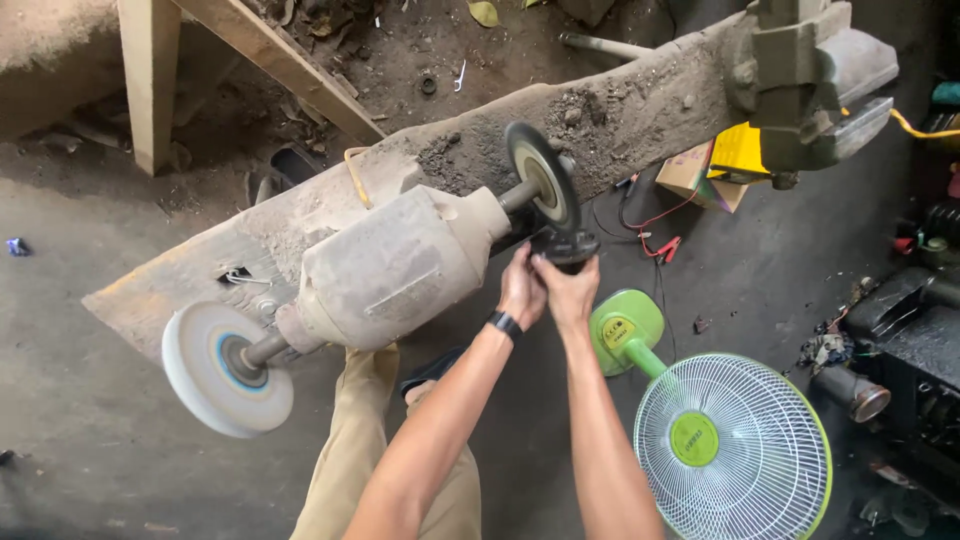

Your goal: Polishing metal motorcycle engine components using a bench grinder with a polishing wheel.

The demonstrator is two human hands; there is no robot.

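A dusty bench grinder motor (385, 270) sits on a rough wooden plank (620, 110). Its right shaft carries a dark grinding wheel (542, 178); its left shaft carries a white buffing wheel (222, 370). My left hand (522, 290), with a black band on the wrist, and my right hand (568, 292) together grip a small dark metal part (566, 246). That part is pressed against the lower edge of the dark wheel. My tan trouser leg (360, 440) shows below the motor.
A green and white floor fan (730, 445) stands on the concrete floor at the lower right. A heavy bench vise (810, 80) sits at the plank's right end, with a yellow box (740, 152) and red clip leads (665, 245) under it. Dark machine parts (920, 340) fill the right edge.
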